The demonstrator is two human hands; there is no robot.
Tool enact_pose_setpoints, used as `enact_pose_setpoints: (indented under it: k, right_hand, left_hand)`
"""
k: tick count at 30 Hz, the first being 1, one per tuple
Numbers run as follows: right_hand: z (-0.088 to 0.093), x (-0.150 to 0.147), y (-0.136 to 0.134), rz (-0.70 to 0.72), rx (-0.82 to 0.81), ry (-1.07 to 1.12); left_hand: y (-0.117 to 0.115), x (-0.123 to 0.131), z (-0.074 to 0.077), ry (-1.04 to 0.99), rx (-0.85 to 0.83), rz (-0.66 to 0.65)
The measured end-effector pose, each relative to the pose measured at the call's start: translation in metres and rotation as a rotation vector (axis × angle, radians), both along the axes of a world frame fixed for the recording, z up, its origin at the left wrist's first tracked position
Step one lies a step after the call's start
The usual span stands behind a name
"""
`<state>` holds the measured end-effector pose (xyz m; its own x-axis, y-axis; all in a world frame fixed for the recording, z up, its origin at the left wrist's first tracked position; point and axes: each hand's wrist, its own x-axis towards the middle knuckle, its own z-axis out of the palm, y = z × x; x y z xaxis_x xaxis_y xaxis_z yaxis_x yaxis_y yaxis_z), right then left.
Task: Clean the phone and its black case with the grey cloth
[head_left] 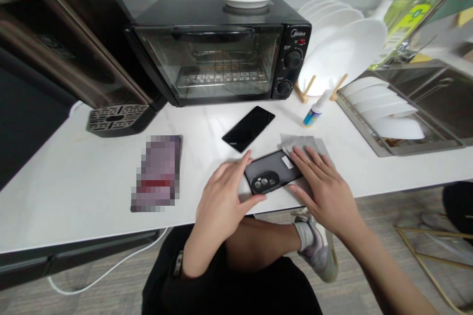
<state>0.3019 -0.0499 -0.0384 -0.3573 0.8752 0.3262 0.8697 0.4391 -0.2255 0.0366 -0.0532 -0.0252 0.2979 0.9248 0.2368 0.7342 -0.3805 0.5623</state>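
A person is sitting at a white counter (92,182) and looking down at both bare hands, which are working on a black phone (273,172). The phone is lying face down near the front edge of the counter, with its camera lenses facing up and a small white sticker on its back. Its right end is resting on a grey cloth (295,141) that is spread flat under it. The left hand (225,192) is holding the camera end of the phone. Its grip is pinching that end, with the thumb lying along the near edge and the fingers curling over the far edge. The right hand (321,184) is lying palm down over the cloth and the phone's other end. Its grip is spread, fingers flat and slightly apart, holding nothing. Just beyond the hands, a second phone (248,129) is lying screen up, apart from the first. A small spray bottle (315,109) is standing to the right of it, near the cloth. A black toaster oven (221,54) is sitting at the back of the counter, with white plates (343,54) leaning in a wooden rack beside it. More plates are lying in a metal sink (436,103) at far right. A flat item (157,173), blurred out, is lying on the counter well left of the hands.
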Motion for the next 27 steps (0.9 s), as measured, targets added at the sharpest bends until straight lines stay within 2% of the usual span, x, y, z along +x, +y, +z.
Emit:
enact_pose_setpoints:
  k: [3,6,8,10,12,14,16,18,22,23,24,27]
  right_hand:
    - [-0.002,-0.031,-0.009,0.018,0.004,0.028]
    - [0.006,-0.068,-0.022,0.224,-0.084,0.130]
    - [0.012,-0.076,-0.024,0.391,-0.150,0.198]
    - [0.016,-0.066,-0.019,0.473,-0.200,0.254]
    - [0.016,-0.045,-0.008,0.391,-0.197,0.249]
    - [0.012,-0.025,0.001,0.216,-0.130,0.161]
    - [0.008,-0.018,0.001,0.079,-0.046,0.056]
    - [0.005,-0.025,-0.008,0.080,-0.020,0.020]
    - [0.007,-0.046,-0.024,0.363,-0.099,0.056]
    - [0.008,-0.045,-0.021,0.383,-0.111,0.060]
    - [0.008,-0.041,-0.017,0.354,-0.110,0.056]
    - [0.005,-0.021,-0.001,0.091,-0.039,0.013]
  left_hand:
    - [0.000,0.000,0.000,0.002,0.000,0.001]
    - [0.000,-0.001,-0.001,0.023,-0.006,0.001]
    - [-0.001,-0.002,-0.001,0.042,-0.017,0.010]
    - [-0.001,-0.002,0.000,0.050,-0.025,0.020]
    - [0.000,-0.001,0.000,0.040,-0.019,0.015]
    - [0.000,0.000,0.000,0.018,-0.007,0.007]
    - [0.000,0.000,0.000,0.003,-0.003,0.001]
    - [0.000,0.000,-0.001,0.004,-0.014,0.003]
    - [0.000,0.000,-0.001,0.030,-0.026,0.022]
    - [0.000,-0.001,0.000,0.029,-0.026,0.027]
    - [0.000,-0.001,0.000,0.025,-0.027,0.028]
    - [-0.001,-0.001,0.000,-0.001,-0.029,0.020]
